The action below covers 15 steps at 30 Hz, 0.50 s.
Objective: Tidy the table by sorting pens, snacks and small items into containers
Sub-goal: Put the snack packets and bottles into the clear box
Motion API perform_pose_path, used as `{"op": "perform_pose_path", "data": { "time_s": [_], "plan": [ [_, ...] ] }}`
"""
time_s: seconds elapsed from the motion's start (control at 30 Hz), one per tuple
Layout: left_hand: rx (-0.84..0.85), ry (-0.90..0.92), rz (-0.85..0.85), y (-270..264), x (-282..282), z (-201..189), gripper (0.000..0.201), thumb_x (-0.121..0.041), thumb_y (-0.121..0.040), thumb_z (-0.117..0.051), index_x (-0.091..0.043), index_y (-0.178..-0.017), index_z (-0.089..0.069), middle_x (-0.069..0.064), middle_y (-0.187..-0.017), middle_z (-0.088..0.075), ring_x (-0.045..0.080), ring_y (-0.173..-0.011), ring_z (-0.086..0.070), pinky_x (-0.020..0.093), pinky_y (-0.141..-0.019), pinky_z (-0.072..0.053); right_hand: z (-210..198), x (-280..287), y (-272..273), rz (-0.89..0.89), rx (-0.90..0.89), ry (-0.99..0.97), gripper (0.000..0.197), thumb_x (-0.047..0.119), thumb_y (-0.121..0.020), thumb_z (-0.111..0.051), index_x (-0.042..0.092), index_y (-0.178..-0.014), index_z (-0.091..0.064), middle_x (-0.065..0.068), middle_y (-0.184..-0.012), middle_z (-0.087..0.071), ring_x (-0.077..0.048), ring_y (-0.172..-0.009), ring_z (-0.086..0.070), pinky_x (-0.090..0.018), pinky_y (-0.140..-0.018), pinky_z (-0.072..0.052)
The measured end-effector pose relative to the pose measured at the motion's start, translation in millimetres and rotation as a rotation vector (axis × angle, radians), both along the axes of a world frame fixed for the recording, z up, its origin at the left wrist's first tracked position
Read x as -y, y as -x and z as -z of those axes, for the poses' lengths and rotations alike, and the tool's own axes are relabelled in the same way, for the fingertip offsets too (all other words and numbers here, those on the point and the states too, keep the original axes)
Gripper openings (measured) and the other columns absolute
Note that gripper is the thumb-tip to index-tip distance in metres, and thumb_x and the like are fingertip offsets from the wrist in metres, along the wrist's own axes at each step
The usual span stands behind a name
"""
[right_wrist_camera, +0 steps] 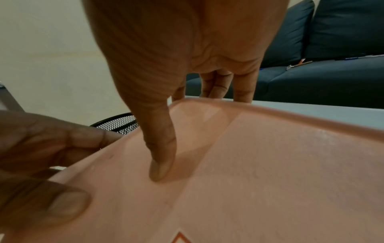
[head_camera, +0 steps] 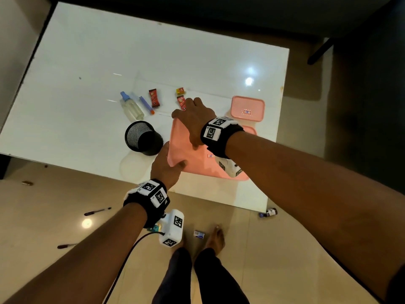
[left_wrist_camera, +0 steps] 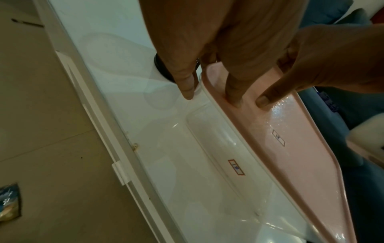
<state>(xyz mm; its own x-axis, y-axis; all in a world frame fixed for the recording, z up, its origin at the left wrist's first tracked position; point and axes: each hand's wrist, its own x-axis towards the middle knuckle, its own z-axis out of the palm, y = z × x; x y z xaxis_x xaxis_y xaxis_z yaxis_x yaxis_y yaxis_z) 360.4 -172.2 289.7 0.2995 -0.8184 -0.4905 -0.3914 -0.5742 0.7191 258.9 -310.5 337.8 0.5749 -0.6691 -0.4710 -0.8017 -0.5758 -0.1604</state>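
From the head view, a glossy white rectangular desk (head_camera: 92,62) carries the things. Near its front edge both hands hold a large pink plastic lid (head_camera: 197,163). The left hand (head_camera: 167,170) grips its left edge, thumb on top and fingers curled under. The right hand (head_camera: 195,119) grips its far edge, thumb on top and the other fingers wrapped over the rim. Just left of the lid stands a black mesh pen cup (head_camera: 143,138). Beyond the cup lie a clear spray bottle with a blue cap (head_camera: 131,106), a blue pen with an orange tip (head_camera: 146,104), a dark red snack packet (head_camera: 154,98), a second red snack packet (head_camera: 181,102) partly behind the right hand, and a small yellow and red box (head_camera: 180,91). A smaller pink lidded container (head_camera: 247,108) sits to the right. On the tiled floor (head_camera: 54,216) lie two dark pens (head_camera: 97,211), a small packet (head_camera: 199,234) and a small dark bottle (head_camera: 269,212).

The left wrist view shows the left hand (left_wrist_camera: 207,41) with its thumb tip (left_wrist_camera: 265,101) pressed on the lid's (left_wrist_camera: 290,156) top surface; the lid is tilted above a clear plastic container (left_wrist_camera: 218,156) on the desk (left_wrist_camera: 116,69).

The right wrist view shows the right hand's (right_wrist_camera: 187,41) thumb (right_wrist_camera: 162,164) pressing on the lid (right_wrist_camera: 270,172) while its fingers (right_wrist_camera: 243,92) hook over the far rim. The left hand (right_wrist_camera: 41,148) clasps the near-left edge, the mesh cup (right_wrist_camera: 118,122) behind it.
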Motion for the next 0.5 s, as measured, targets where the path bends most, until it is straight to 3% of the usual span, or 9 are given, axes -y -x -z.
{"op": "perform_pose_path", "data": {
  "time_s": [0.1,0.2,0.33,0.5],
  "plan": [
    [-0.021,-0.045,-0.024,-1,8,-2,0.06,-0.02,-0.075,-0.075,-0.02,-0.13,-0.051,0.006,-0.123,-0.062,0.03,-0.113,-0.057,0.048,-0.097,-0.046,-5,6,-1,-0.025,0.011,0.022,0.098,0.022,-0.053,-0.091,0.031,-0.135,-0.037,-0.011,-0.135,-0.036,-0.031,-0.12,-0.036,-0.037,-0.06,-0.04],
    [-0.045,-0.044,0.008,-2,9,-4,0.067,-0.027,-0.071,-0.072,-0.019,-0.133,-0.048,0.005,-0.126,-0.061,0.028,-0.115,-0.057,0.046,-0.096,-0.047,-7,10,1,-0.058,0.005,0.013,0.103,0.029,-0.049,-0.093,0.033,-0.135,-0.036,-0.01,-0.135,-0.036,-0.03,-0.119,-0.038,-0.038,-0.062,-0.04],
    [-0.113,-0.086,0.001,-4,8,-8,0.071,-0.022,-0.072,-0.072,-0.019,-0.137,-0.044,0.003,-0.13,-0.058,0.024,-0.117,-0.055,0.042,-0.099,-0.045,-10,12,3,-0.077,0.005,-0.036,0.103,0.029,-0.054,-0.093,0.034,-0.139,-0.034,-0.009,-0.139,-0.033,-0.03,-0.116,-0.045,-0.037,-0.065,-0.043],
    [-0.19,-0.174,0.04,-14,9,-20,0.064,0.001,-0.08,-0.066,-0.02,-0.137,-0.046,-0.001,-0.12,-0.058,0.019,-0.109,-0.056,0.019,-0.076,-0.044,-26,25,17,0.028,0.111,-0.174,0.086,0.023,-0.066,-0.086,0.036,-0.138,-0.041,-0.003,-0.138,-0.034,-0.029,-0.105,-0.055,-0.035,-0.07,-0.044]
  ]
}}
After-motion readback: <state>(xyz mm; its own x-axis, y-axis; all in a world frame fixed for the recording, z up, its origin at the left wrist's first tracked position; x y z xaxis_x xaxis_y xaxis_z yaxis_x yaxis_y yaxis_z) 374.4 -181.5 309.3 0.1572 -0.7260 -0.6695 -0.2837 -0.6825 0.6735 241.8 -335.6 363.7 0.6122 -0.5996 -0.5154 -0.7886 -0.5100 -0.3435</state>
